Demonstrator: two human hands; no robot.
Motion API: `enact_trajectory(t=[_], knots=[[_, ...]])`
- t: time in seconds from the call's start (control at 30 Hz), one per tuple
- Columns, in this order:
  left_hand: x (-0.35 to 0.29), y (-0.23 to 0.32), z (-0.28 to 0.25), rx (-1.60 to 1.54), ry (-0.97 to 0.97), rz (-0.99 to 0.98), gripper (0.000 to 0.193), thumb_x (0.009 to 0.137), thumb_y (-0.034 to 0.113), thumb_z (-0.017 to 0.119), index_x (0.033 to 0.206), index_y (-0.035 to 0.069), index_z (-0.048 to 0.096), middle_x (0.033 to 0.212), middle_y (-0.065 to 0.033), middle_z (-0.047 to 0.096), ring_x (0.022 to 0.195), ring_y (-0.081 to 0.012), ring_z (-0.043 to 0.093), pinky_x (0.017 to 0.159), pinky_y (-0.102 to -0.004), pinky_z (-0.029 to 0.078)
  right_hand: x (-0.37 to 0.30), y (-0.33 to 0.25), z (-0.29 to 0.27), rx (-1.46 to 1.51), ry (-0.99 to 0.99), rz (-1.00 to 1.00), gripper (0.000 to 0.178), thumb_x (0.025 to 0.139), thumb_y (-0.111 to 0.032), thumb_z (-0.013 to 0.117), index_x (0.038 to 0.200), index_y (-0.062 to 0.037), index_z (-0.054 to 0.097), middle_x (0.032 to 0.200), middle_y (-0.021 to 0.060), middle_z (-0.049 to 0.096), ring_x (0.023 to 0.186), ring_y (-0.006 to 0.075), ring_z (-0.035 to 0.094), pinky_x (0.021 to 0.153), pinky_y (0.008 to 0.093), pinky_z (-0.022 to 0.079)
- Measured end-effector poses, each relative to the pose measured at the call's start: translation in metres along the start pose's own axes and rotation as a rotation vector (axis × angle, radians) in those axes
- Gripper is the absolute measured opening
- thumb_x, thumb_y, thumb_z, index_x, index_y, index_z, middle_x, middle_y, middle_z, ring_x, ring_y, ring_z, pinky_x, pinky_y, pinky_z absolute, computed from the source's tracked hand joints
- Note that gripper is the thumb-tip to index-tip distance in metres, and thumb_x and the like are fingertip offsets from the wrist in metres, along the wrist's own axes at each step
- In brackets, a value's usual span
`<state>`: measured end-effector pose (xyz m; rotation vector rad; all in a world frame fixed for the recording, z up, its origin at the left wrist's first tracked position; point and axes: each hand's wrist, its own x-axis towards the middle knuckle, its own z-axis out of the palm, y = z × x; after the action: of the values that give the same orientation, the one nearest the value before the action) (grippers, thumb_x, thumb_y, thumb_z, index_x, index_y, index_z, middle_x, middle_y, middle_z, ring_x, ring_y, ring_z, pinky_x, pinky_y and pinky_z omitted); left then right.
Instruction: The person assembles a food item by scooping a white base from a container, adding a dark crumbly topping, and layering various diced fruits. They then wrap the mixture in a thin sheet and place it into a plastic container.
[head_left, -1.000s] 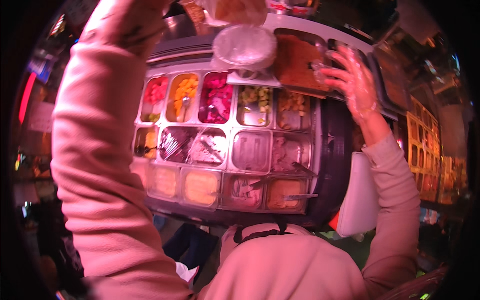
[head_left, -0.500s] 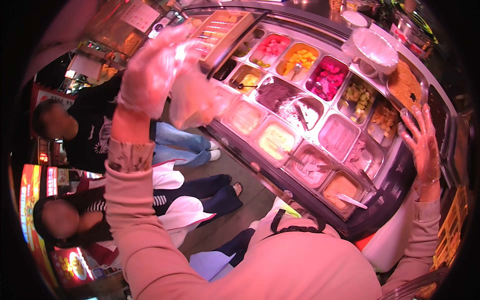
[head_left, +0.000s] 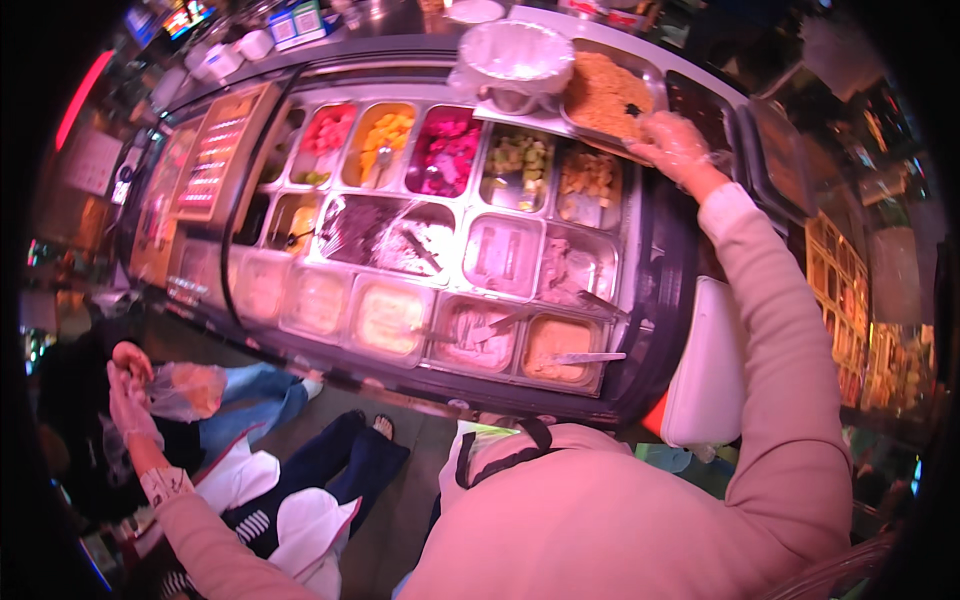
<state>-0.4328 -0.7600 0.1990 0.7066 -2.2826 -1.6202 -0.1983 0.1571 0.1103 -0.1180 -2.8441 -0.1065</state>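
Note:
My left hand (head_left: pixel 133 412), in a clear glove, reaches out low at the far left beside another person's hand (head_left: pixel 130 358). Its fingers are closed at the gathered end of a clear plastic bag (head_left: pixel 188 390) with something orange-pink inside. Exactly how the two hands share the bag is hard to make out. Also gloved, my right hand (head_left: pixel 680 148) lies over the near right corner of a metal tray (head_left: pixel 597 136) of orange-brown crumbs (head_left: pixel 603 88). Its fingers are stretched out on the rim, holding nothing I can see.
A counter of metal pans holds diced fruit (head_left: pixel 443 152), dark purple paste (head_left: pixel 358 225) and pale spreads (head_left: pixel 388 317) with spatulas. Behind them stands a plastic-lined bowl (head_left: pixel 515 58). A slotted wooden box (head_left: pixel 222 150) is at the left. Several people stand beyond the counter's front.
My left hand has carried the plastic bag outward and down to the left, meeting another person's hand. My right hand stays at the crumb tray's corner, its fingers less spread. My view has swung right.

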Motion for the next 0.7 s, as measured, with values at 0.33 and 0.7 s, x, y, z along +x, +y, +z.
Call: enact_trajectory(t=[0.33,0.7], knots=[[-0.164,0.055,0.237,0.517,-0.457,1.08,0.03,0.092,0.016,0.069,0.117,-0.001,0.07,0.117,-0.0187,0.07,0.109,-0.0341,0.066,0.101,-0.0419,0.049,0.025,0.017,-0.008,0.043,-0.052,-0.056,0.023,0.092,-0.032,0.069,0.089,-0.0092,0.071,0.089,0.0114,0.067,0.09,0.0365,0.066,0.078,0.0472,0.053],[-0.447,0.031,0.634,0.202,-1.039,1.63,0.031,0.09,0.031,0.07,0.106,0.004,0.069,0.098,-0.0203,0.069,0.093,-0.0376,0.066,0.079,-0.0478,0.053,0.051,0.035,-0.021,0.118,-0.085,-0.085,0.029,0.091,-0.037,0.07,0.091,-0.0083,0.071,0.09,0.0137,0.067,0.088,0.0375,0.066,0.078,0.0489,0.053]])
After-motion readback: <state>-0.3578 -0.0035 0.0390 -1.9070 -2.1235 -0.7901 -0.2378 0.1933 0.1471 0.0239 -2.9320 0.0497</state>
